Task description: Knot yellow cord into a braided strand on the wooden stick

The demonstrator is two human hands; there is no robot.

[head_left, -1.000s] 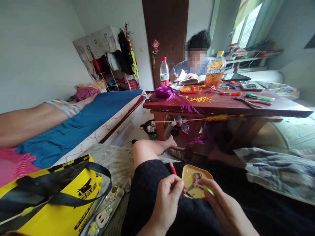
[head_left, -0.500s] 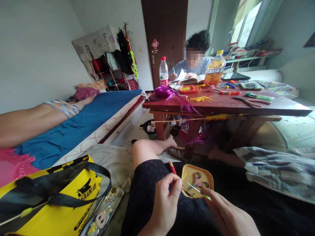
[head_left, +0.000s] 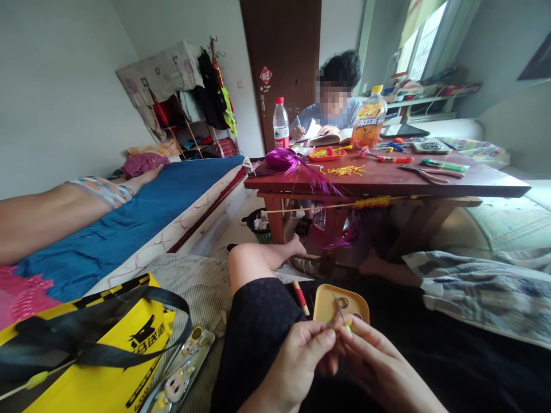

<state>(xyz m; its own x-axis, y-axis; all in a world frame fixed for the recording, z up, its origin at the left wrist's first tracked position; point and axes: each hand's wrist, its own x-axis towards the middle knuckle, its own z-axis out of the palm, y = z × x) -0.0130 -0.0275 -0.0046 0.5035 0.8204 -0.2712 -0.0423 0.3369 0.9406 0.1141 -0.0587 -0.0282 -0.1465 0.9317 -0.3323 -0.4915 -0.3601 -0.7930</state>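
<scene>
So it's a bedroom-looking setup: brown door (head_left: 282, 51) at the back, a blue-sheeted bed (head_left: 185, 201) off to the left of your hands with a person (head_left: 101, 192) in patterned shorts lying on it, and a reddish tabletop (head_left: 379, 178) out past your fingers. Beyond that, on its far side, another person (head_left: 331, 112) has a pen over an open book (head_left: 329, 137).

Your left hand (head_left: 330, 331) has its thumb and forefinger pinched together, but whatever's between them is too small or hidden to make out. Your right hand (head_left: 344, 328) is closed on a thin pointed tool (head_left: 337, 304), bright yellow-green right at the fingertips, with the shaft angling up and away over a yellow tray (head_left: 321, 301). Both sets of fingertips meet above your lap, at the tray's near edge.

Scissors (head_left: 346, 300) sit in that tray just past your fingertips, partly covered by them. A red stick with wooden ends (head_left: 300, 296) lies just beyond your left hand, left of the tray.

Farther ahead of your hands, the tabletop's got purple strands (head_left: 288, 162), a scatter of yellow bits (head_left: 345, 170), two bottles, and some pliers (head_left: 424, 174) off to the right. The yellow bag (head_left: 142, 344) is well left of your left hand.
</scene>
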